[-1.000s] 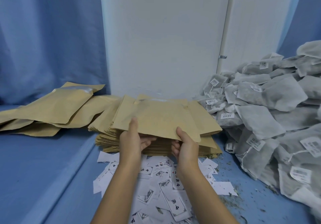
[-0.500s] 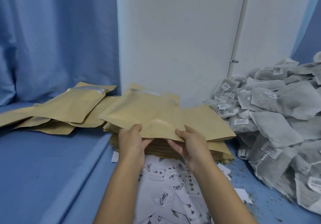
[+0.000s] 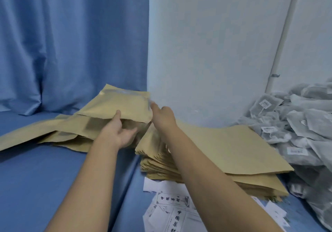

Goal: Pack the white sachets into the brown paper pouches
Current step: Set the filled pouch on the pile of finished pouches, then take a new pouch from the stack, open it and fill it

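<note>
A person's left hand (image 3: 122, 132) pinches a brown pouch (image 3: 124, 105) by its near edge over loose pouches (image 3: 53, 131); right hand (image 3: 163, 116) meets its right edge, grip unclear; white sachets (image 3: 296, 127) heaped far right, bare blue cloth (image 3: 45, 177) near left

Blue tabletop (image 3: 45, 177) open at left — pouch stack (image 3: 233, 150), sachet heap (image 3: 305, 123) and paper slips (image 3: 170, 210) crowd the right.

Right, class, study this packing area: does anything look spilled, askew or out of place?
Yes. Printed paper slips lie scattered loose, some tucked under the pouch stack, whose layers are fanned out of line. Other pouches sprawl leftward, and the sachets are heaped untidily.
</note>
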Demonstrator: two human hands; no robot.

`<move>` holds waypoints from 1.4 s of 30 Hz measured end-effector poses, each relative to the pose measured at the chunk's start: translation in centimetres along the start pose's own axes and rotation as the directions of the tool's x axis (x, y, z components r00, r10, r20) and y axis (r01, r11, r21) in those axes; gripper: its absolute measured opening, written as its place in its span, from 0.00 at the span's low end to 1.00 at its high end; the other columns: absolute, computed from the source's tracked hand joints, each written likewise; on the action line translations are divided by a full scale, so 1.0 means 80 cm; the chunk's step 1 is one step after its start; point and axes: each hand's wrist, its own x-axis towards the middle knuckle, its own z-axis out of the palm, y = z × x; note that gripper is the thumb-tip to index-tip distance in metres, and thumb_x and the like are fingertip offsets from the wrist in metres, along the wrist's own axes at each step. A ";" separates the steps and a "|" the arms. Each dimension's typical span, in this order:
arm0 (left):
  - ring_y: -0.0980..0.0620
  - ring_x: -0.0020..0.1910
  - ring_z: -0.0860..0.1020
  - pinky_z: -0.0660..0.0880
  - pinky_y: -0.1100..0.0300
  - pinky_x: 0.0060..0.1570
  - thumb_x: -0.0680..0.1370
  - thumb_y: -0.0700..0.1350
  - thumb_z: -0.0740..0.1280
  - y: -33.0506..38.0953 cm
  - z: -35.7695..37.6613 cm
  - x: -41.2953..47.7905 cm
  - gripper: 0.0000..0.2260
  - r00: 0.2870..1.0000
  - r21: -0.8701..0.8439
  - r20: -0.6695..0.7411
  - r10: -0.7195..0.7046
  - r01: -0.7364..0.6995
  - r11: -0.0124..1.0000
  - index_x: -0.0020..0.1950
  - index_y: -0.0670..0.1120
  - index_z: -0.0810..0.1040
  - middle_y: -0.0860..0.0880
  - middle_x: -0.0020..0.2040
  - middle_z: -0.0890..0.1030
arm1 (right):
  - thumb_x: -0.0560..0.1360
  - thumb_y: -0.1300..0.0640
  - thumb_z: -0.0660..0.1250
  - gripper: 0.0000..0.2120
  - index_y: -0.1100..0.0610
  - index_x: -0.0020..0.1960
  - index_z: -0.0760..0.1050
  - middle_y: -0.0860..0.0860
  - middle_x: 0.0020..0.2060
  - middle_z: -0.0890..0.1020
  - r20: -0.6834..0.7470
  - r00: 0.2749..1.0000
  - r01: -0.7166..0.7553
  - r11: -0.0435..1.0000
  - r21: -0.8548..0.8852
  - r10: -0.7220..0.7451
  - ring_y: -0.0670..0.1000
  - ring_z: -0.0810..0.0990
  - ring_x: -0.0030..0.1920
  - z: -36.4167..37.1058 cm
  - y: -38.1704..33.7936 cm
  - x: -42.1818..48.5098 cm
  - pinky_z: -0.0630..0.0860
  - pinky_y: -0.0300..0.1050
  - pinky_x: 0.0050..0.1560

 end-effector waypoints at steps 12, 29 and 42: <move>0.50 0.42 0.84 0.79 0.62 0.36 0.81 0.38 0.58 -0.064 0.035 -0.071 0.08 0.975 0.049 0.098 0.200 -0.206 0.977 0.54 0.40 0.76 0.45 0.45 0.84 | 0.77 0.61 0.61 0.12 0.57 0.58 0.78 0.52 0.55 0.82 -0.104 0.978 0.180 0.983 -0.042 -0.184 0.50 0.79 0.55 -0.100 0.069 -0.051 0.74 0.44 0.60; 0.56 0.22 0.61 0.57 0.69 0.18 0.76 0.39 0.58 -0.185 0.014 -0.116 0.06 0.906 0.347 -0.198 0.374 -0.292 0.891 0.40 0.43 0.72 0.52 0.24 0.66 | 0.83 0.49 0.50 0.17 0.54 0.51 0.75 0.52 0.41 0.81 0.017 0.870 0.326 0.549 -0.769 -0.493 0.56 0.77 0.44 -0.163 0.176 -0.124 0.68 0.48 0.44; 0.50 0.42 0.77 0.74 0.58 0.43 0.78 0.34 0.57 -0.176 0.024 -0.126 0.15 0.824 0.701 0.171 0.540 -0.487 0.521 0.43 0.50 0.79 0.50 0.43 0.81 | 0.70 0.76 0.58 0.23 0.57 0.56 0.80 0.44 0.53 0.80 -0.125 0.817 0.491 0.792 -0.362 -0.564 0.42 0.76 0.57 -0.163 0.178 -0.150 0.62 0.23 0.59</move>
